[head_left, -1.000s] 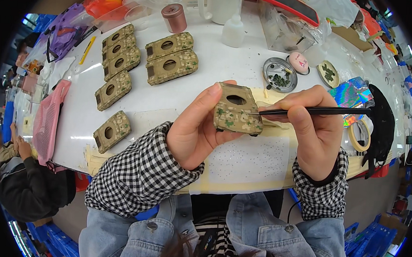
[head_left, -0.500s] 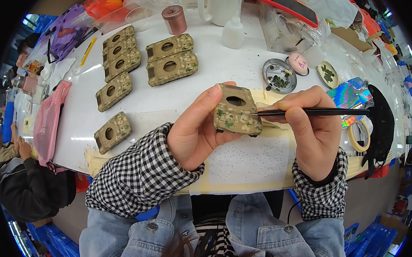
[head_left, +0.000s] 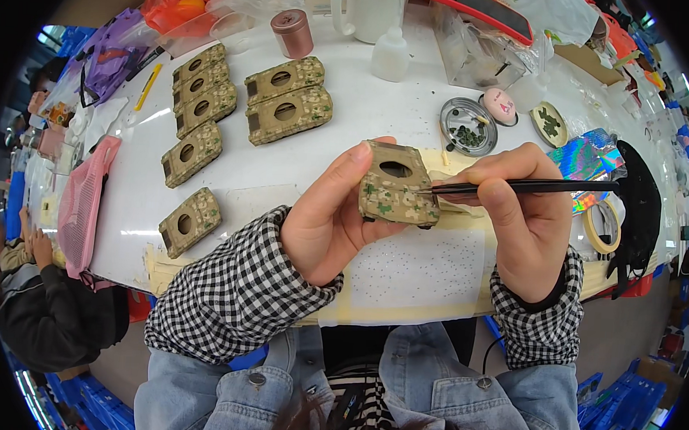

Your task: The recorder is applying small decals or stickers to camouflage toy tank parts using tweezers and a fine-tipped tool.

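Observation:
My left hand (head_left: 330, 214) grips a camouflage-patterned model tank hull (head_left: 398, 196) by its left side, thumb on top and fingers beneath. The hull has an oval opening in its upper face and is tilted toward me. Slim black tweezers (head_left: 545, 186) are pinched in my right hand (head_left: 527, 217), their pointed tip at the hull's right edge. Whether the tip holds a tiny part is too small to tell. Under my hands lies a white sheet (head_left: 415, 273) dotted with many small dark specks.
Several similar hulls (head_left: 190, 222) stand in rows at the left. Beyond my right hand are a round metal dish (head_left: 463, 147) of small dark green parts, a pale dish (head_left: 549, 124) and a tape roll (head_left: 599, 228). A white bottle (head_left: 389, 55) and mug (head_left: 370, 14) stand at the back.

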A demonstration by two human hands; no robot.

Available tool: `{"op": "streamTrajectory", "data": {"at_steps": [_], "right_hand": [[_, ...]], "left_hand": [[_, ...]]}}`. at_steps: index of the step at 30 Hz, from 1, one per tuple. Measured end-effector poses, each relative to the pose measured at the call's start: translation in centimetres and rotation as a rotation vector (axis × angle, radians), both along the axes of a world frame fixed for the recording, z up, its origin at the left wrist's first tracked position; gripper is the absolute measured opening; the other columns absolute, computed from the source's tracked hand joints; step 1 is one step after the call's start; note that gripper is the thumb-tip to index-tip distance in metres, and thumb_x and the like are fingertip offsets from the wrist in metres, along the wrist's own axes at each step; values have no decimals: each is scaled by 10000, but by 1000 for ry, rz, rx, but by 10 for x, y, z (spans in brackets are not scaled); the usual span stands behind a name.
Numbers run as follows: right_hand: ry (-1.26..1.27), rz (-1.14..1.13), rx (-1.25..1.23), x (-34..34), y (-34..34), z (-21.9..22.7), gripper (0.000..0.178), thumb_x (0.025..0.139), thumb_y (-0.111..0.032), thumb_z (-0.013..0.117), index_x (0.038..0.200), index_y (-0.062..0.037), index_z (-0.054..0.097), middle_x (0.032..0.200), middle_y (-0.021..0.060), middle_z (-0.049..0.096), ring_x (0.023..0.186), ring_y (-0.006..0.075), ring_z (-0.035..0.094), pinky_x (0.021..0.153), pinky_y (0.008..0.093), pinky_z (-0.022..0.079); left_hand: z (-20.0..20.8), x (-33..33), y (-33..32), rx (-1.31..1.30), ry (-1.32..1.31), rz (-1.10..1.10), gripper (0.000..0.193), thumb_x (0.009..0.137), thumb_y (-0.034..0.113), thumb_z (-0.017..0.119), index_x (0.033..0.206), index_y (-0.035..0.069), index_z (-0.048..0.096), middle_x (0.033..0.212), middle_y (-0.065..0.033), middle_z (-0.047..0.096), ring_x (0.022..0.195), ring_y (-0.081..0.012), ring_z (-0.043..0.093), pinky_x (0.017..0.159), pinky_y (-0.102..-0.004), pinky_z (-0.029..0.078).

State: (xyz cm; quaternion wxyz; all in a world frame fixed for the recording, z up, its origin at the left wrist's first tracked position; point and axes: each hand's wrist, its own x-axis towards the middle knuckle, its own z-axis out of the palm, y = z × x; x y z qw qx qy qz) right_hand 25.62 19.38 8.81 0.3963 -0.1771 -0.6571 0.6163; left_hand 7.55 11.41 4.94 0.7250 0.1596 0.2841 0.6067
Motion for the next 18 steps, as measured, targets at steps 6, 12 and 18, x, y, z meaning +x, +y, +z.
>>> {"op": "streamTrajectory", "data": {"at_steps": [6, 12, 18], "right_hand": [[16, 10, -25, 0, -1, 2, 122, 909, -61, 561, 952, 50, 538, 906, 91, 619, 840, 112, 600, 772, 240, 490], [12, 11, -21, 1, 0, 1, 126, 909, -64, 561, 954, 51, 537, 899, 89, 617, 843, 116, 599, 776, 248, 493], [-2, 0, -3, 1, 0, -1, 131, 911, -69, 558, 969, 47, 536, 894, 85, 616, 842, 105, 594, 768, 240, 490]], "left_hand": [[1, 0, 0, -12, -7, 7, 482, 995, 364, 266, 1338, 34, 339, 1262, -232, 471, 1121, -329, 537, 837, -302, 563], [0, 1, 0, -13, -14, 8, 484, 994, 365, 266, 1334, 31, 345, 1257, -233, 475, 1118, -332, 538, 829, -298, 567], [0, 1, 0, -15, -17, 12, 487, 993, 369, 274, 1336, 31, 342, 1257, -235, 472, 1117, -335, 538, 834, -309, 566]]}}
